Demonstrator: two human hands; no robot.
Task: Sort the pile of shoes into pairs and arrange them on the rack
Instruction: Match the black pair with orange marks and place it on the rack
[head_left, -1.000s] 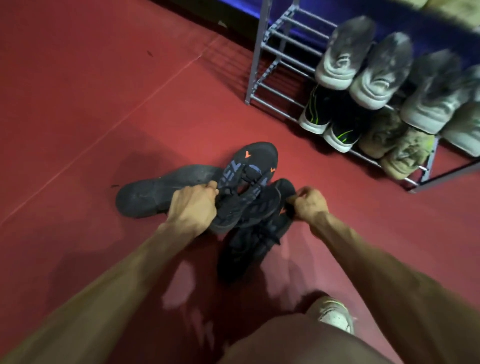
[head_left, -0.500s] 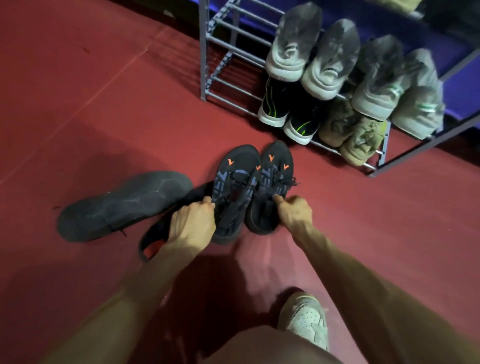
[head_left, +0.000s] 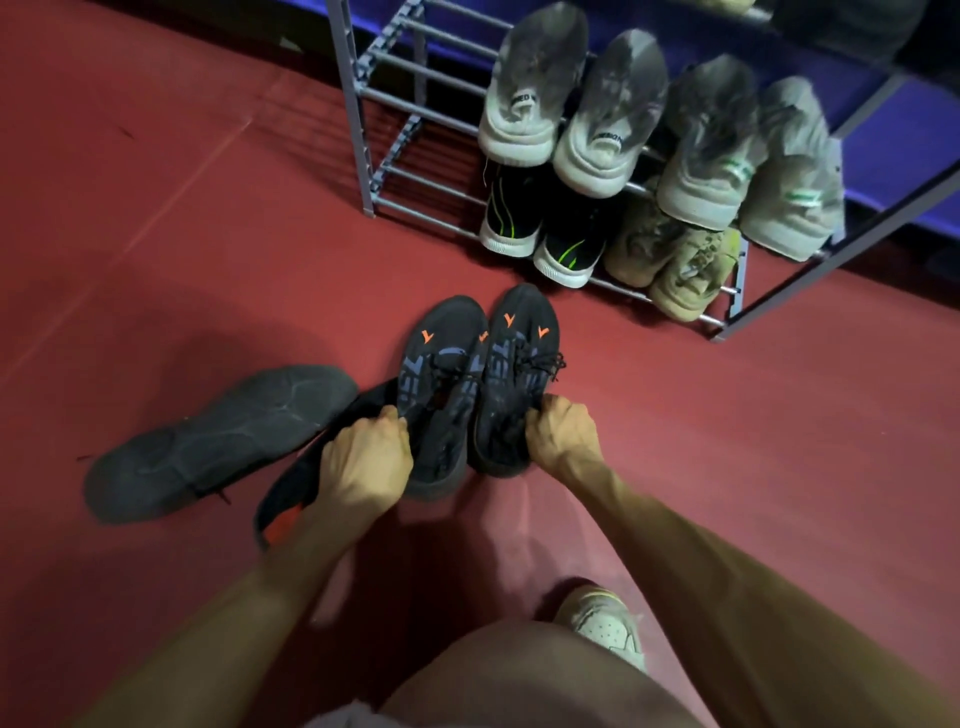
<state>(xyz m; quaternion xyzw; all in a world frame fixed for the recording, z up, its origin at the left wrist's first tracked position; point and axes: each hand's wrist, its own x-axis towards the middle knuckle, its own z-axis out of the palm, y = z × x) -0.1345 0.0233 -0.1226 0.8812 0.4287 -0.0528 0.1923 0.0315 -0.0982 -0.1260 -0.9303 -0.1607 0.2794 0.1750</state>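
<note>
Here your left hand (head_left: 363, 462) curls round the heel of one black orange-marked shoe (head_left: 441, 384), and your right hand (head_left: 561, 431) pinches the heel of its twin (head_left: 514, 374), both side by side on the floor (head_left: 208, 234). Two more dark shoes lie left. The rack (head_left: 363, 130) holds eight.

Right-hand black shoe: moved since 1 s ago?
Yes. The right hand turned the black shoe toe toward the rack, parallel beside its mate; before it lay crossed underneath.
</note>
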